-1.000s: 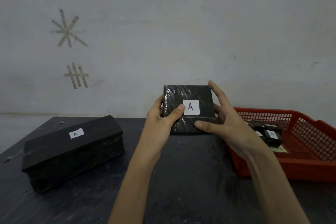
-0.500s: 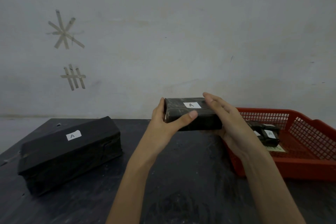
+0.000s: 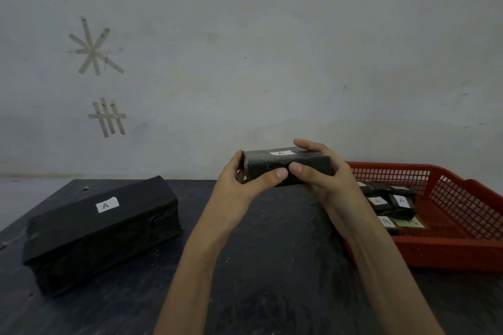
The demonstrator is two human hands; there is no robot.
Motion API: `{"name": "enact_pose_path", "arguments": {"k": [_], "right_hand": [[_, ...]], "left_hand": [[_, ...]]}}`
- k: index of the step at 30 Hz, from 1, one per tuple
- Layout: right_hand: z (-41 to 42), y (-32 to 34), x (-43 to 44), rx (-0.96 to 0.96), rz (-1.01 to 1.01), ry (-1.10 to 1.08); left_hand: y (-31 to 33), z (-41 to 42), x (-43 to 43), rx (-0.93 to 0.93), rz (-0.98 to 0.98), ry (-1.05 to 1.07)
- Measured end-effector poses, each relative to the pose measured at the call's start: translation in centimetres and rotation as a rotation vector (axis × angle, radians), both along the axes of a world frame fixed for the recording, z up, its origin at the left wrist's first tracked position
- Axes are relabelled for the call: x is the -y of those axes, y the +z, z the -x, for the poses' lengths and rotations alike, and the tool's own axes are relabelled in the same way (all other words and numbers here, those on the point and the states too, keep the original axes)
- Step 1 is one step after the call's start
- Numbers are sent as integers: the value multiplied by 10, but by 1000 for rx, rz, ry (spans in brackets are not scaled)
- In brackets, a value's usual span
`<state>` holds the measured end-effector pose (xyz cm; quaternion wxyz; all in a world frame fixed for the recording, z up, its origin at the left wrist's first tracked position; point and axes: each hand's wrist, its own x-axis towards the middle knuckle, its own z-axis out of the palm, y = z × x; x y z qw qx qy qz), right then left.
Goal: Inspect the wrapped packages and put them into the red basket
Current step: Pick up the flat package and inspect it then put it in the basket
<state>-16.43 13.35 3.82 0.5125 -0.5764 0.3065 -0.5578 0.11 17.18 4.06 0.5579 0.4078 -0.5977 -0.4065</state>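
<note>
Gripping a small black film-wrapped package (image 3: 288,168) at mid-frame above the dark bench (image 3: 272,266), the left hand (image 3: 239,182) and right hand (image 3: 326,179) curl their fingers (image 3: 307,145) round its ends, thumbs nearly meeting on its near side. Its white label (image 3: 281,152) reads "A", as do those on the long wrapped block (image 3: 103,228) at left and the packets (image 3: 392,201) in the red mesh basket (image 3: 462,247) at right.

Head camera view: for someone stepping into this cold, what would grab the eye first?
First, the small black plastic-wrapped package, held up at centre above the dark table, gripped between the left hand and right hand. Next, the red mesh plastic basket at right, holding several small labelled black packages, and the large black wrapped block lying on the table at left.
</note>
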Motion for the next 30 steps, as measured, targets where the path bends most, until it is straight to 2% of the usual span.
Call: {"name": "enact_pose_path", "arguments": {"k": [5,12,18,23,26,30], "right_hand": [[-4,-1,0,-27,6,11],[-12,-2,-3,19,9,-126],[-8,2,-1,-21,6,-43],[-8,2,-2,-20,6,-142],[-10,3,-4,-101,-81,-164],[-11,3,-4,-241,-102,-131]], "left_hand": [[-2,-2,3,-12,-57,1],[-5,0,6,-26,-78,73],[-9,0,10,-90,-100,184],[-9,-1,11,-8,-123,149],[-8,0,8,23,-73,133],[-12,0,9,75,-56,178]]}}
